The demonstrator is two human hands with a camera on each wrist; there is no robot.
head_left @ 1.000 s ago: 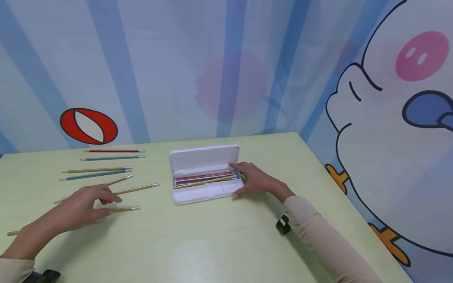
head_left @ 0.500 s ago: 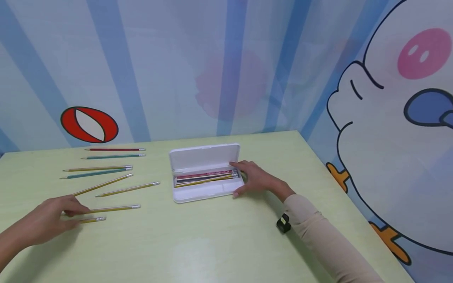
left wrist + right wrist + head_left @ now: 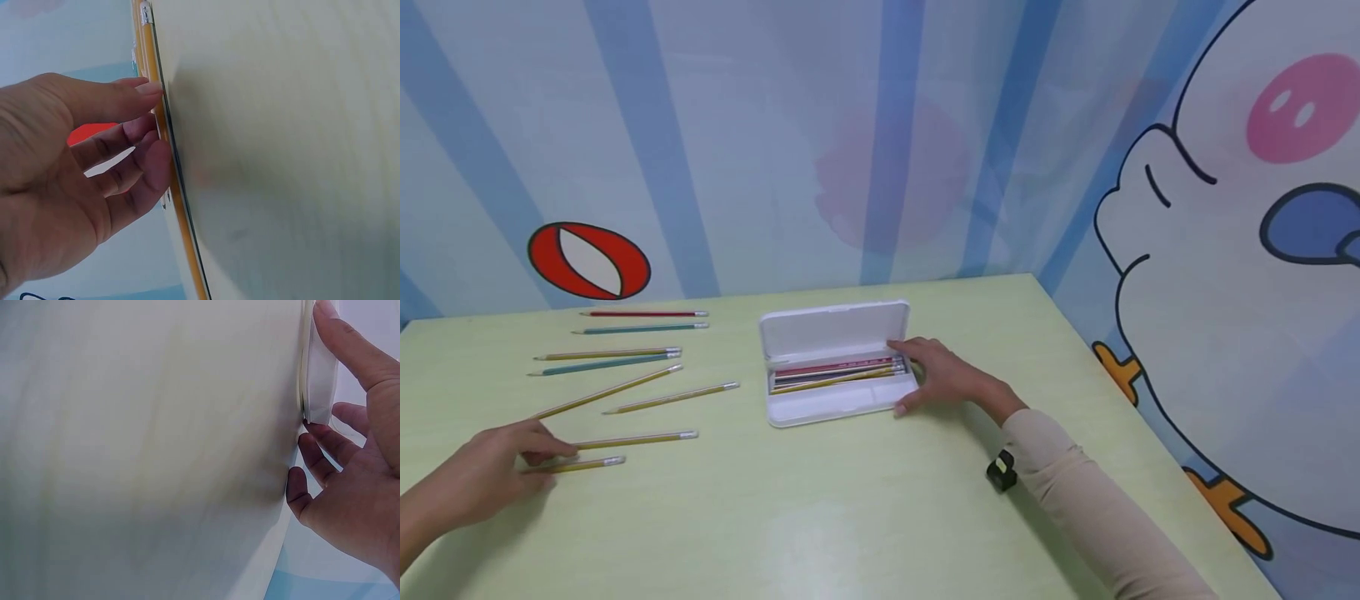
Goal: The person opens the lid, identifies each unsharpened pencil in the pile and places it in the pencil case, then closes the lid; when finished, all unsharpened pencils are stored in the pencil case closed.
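Note:
At the left of the head view, my left hand (image 3: 488, 468) pinches the nearest yellow pencil (image 3: 583, 465), whose eraser end sticks out to the right. In the left wrist view the thumb touches this yellow pencil (image 3: 187, 231) on one side, with bent fingers on the other; it lies on or close to the table. A second yellow pencil (image 3: 640, 441) lies just beyond, its tip end hidden by the hand. My right hand (image 3: 946, 373) grips the right end of the open white pencil case (image 3: 820, 412), thumb at its front corner. Several pencils (image 3: 831, 379) lie inside the case.
Loose pencils lie farther back on the left: a red one (image 3: 643, 313), two teal ones, including one (image 3: 640, 329) near the back, and several yellow ones, including one (image 3: 673, 398) nearer the middle. The pale table (image 3: 880, 517) meets printed curtains at its back and right.
My left hand has moved left and down from above the yellow pencils to the nearest one and pinches it. The right hand stays at the pencil case.

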